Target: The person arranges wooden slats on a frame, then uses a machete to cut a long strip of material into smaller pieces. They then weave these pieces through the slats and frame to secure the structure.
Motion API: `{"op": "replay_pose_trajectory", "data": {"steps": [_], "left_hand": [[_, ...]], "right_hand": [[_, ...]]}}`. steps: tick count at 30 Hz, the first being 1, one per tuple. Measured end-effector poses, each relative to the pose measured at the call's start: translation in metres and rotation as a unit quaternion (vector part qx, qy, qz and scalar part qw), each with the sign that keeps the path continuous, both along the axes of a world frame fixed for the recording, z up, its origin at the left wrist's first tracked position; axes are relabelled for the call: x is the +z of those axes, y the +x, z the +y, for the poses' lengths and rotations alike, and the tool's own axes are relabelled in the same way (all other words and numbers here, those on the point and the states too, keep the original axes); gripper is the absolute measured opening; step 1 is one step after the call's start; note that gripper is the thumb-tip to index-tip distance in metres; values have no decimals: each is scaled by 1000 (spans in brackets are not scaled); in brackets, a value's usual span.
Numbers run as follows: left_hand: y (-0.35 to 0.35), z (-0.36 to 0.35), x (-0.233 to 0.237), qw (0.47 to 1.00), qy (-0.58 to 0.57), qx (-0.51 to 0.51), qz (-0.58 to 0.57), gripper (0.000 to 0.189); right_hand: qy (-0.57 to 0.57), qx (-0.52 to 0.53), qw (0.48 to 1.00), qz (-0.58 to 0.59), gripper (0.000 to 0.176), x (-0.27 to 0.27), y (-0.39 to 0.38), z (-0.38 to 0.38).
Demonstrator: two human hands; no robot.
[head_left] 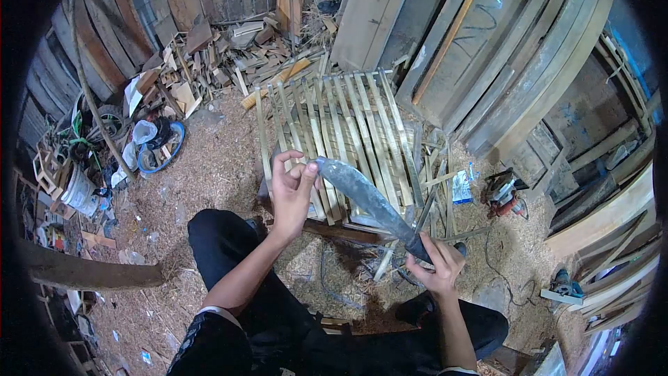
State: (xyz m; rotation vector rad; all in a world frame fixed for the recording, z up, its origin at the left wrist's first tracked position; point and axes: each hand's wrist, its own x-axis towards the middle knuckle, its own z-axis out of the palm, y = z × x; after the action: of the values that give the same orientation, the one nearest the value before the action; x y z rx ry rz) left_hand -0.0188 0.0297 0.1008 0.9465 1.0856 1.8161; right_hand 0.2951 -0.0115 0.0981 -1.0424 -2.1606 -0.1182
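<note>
A machete (365,197) with a broad, dark grey blade slants across the middle of the view, held above the floor. My left hand (292,193) pinches the blade's tip between thumb and fingers. Lower right, my right hand (441,267) is closed round the dark handle. Behind the blade, a row of pale wooden slats (334,122) lies side by side, partly covered by the machete and my left hand.
Wood scraps (216,63) are heaped against the back wall. A blue basin (174,147) stands at left. A red power tool (511,203) and a blue power tool (565,284) lie at right with a cable. Tall boards (480,49) lean behind. Shavings cover the floor.
</note>
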Motion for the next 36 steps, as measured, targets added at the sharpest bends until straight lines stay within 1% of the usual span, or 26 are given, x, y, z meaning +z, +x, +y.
{"op": "replay_pose_trajectory", "data": {"steps": [1, 5, 7, 8, 10, 11, 13, 16, 20, 22, 23, 25, 26, 28, 32, 34, 36], "left_hand": [[1, -1, 0, 1000, -2, -16, -8, 33], [12, -3, -1, 999, -19, -24, -19, 36], [11, -6, 1, 997, -61, -38, -31, 34], [8, -5, 0, 997, -61, -37, -31, 34], [-2, -1, 0, 993, -71, -84, -34, 28], [-4, -2, 0, 993, -71, -84, -34, 28], [-4, -5, -2, 991, -79, -103, -22, 20], [6, -9, -7, 994, -46, -95, 4, 18], [8, -11, -2, 994, -36, -99, 10, 19], [4, -13, 5, 986, -92, -125, -56, 22], [-1, -11, 4, 986, -92, -125, -56, 22], [-13, -7, 4, 976, -141, -168, -12, 25], [-15, -7, 4, 976, -141, -168, -12, 25], [-17, -8, 11, 966, -157, -207, 2, 24], [-16, -11, -3, 958, -143, -248, 21, 23], [-6, -15, 0, 949, -150, -276, 36, 24], [3, -19, 5, 944, -158, -285, 44, 26]], "right_hand": [[0, -1, 1000, -1, 49, -1, 0, 0], [36, 9, 999, -5, 49, -12, -1, 1], [44, 10, 999, -10, 49, -12, -1, 0], [40, 8, 999, -14, 49, -12, -1, 0], [38, 7, 999, -17, 48, -13, -4, 0], [42, 8, 999, -12, 48, -14, -5, 0], [47, 8, 999, -8, 48, -15, -6, 1], [59, -1, 998, -5, 48, -18, -6, 0], [62, -12, 998, -22, 47, -14, -7, -1], [68, -10, 997, -27, 47, -14, -7, 0], [80, -9, 996, -40, 47, -15, -6, 1], [92, -9, 994, -53, 47, -15, -2, 3], [103, -3, 993, -65, 46, -14, 0, 5], [113, 1, 991, -76, 45, -13, 0, 6], [106, -2, 991, -86, 46, -10, -3, 5], [95, -1, 991, -90, 48, -8, -4, 6], [117, -11, 990, -81, 44, -6, -6, 10]]}}
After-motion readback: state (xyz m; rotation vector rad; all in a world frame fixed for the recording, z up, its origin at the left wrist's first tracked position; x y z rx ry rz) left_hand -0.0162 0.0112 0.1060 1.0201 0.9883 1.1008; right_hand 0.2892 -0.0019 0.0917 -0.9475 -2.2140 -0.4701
